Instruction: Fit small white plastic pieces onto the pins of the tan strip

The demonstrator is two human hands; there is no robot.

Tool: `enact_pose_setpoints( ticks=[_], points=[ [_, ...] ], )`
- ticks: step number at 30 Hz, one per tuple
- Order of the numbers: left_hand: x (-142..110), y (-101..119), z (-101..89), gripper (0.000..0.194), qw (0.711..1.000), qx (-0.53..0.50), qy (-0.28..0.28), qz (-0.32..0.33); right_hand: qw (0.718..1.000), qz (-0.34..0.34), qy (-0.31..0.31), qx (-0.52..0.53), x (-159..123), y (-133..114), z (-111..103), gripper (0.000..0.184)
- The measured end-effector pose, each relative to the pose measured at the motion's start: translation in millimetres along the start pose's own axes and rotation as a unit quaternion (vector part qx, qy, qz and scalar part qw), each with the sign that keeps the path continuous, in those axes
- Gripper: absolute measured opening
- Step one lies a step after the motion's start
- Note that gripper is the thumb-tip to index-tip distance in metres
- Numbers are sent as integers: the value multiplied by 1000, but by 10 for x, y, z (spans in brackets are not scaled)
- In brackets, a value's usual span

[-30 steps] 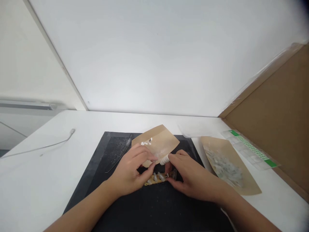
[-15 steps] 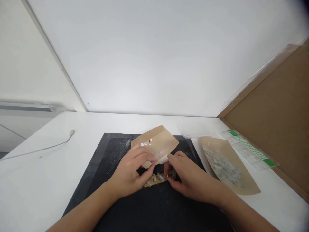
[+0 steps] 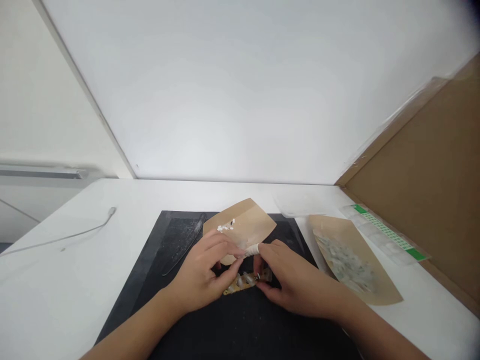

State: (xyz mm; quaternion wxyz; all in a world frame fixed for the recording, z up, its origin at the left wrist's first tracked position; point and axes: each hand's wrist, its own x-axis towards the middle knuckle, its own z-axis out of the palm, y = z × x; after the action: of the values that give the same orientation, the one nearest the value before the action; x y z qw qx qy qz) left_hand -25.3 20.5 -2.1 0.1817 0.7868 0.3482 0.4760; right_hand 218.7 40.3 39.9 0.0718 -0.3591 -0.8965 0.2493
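My left hand (image 3: pixel 208 270) is closed, with thumb and fingertips pinched at the tip of the white-wrapped index finger of my right hand (image 3: pixel 290 270). Whatever sits in that pinch is too small to make out. The white wrap (image 3: pixel 252 249) covers my right index fingertip. Below it, my right thumb and another finger close around the right end of a yellow strip (image 3: pixel 243 282) that bears several clear, nail-shaped pieces. A small dark spot shows by these fingers. Behind my hands lies a brown paper sheet (image 3: pixel 249 220) with small white bits (image 3: pixel 226 226) on it.
Beneath everything is a black mat (image 3: pixel 240 330) on a white table. A dark, curved flat piece (image 3: pixel 185 242) lies at left. On the right are brown paper (image 3: pixel 378 290) with a heap of translucent pieces (image 3: pixel 347 262) and a clear, green-labelled case (image 3: pixel 390 232). A cable (image 3: pixel 86 231) runs along the left.
The view has shifted slightly. My left hand keeps its pinch at the wrapped finger, while my right thumb and finger have moved a little on the strip, showing more of its right end.
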Motion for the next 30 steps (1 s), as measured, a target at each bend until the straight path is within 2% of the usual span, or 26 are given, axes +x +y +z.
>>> enact_pose_setpoints(
  ticks=[4,10,16,19,22,27,30],
  points=[
    [-14,12,5,17,997,-45,2,-64,1000,-8,-2,3,-20,13,-6,26],
    [8,54,0,15,970,-90,-11,-227,999,-35,34,13,-24,25,-21,32],
    [35,131,13,32,920,-198,-5,-338,982,-85,140,94,-15,48,47,39],
    [37,155,24,36,900,-247,-8,-360,968,-103,187,133,-12,40,136,39],
    [39,172,24,37,892,-259,-16,-371,959,-88,231,139,-5,40,207,34],
    [36,178,6,38,889,-260,-32,-375,952,-95,270,107,2,61,231,46],
    [38,177,-1,30,898,-258,-21,-355,950,-115,277,89,3,64,234,50]
  ],
)
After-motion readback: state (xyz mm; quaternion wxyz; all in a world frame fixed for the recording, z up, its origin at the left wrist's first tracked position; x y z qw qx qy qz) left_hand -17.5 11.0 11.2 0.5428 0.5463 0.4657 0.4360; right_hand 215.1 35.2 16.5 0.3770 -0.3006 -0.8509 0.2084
